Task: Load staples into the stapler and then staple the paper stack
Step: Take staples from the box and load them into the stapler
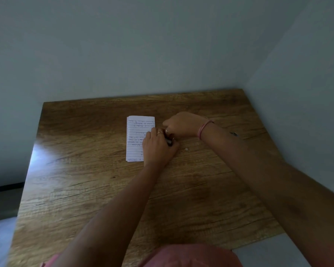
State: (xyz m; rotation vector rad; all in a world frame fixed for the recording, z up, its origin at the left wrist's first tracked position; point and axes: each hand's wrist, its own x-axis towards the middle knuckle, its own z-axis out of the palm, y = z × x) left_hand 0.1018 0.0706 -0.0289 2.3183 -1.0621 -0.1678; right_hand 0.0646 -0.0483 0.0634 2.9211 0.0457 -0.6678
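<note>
Both hands, left hand (158, 146) and right hand (183, 125), close together around a small dark stapler (169, 142) beside the lined paper stack (136, 137) on the wooden table (85, 180).

1. The brown wood-grain surface (104, 189) looks smooth, with dark streaks and knots in the pattern; a pale sheen at its left edge marks a semi-gloss finish.
2. The white ruled paper stack (136, 139) is matt, its sheets thin and handwritten in ink.
3. The small dark object (169, 142) between the two hands looks hard and slightly shiny; its material cannot be told.
4. The thin rings (166, 130) on the fingers gleam like metal.
5. The pink wristband (203, 129) looks soft and matt.
6. The pink cloth garment (191, 255) is matt.
7. The pale grey wall (162, 45) looks smooth, matt and painted.
</note>
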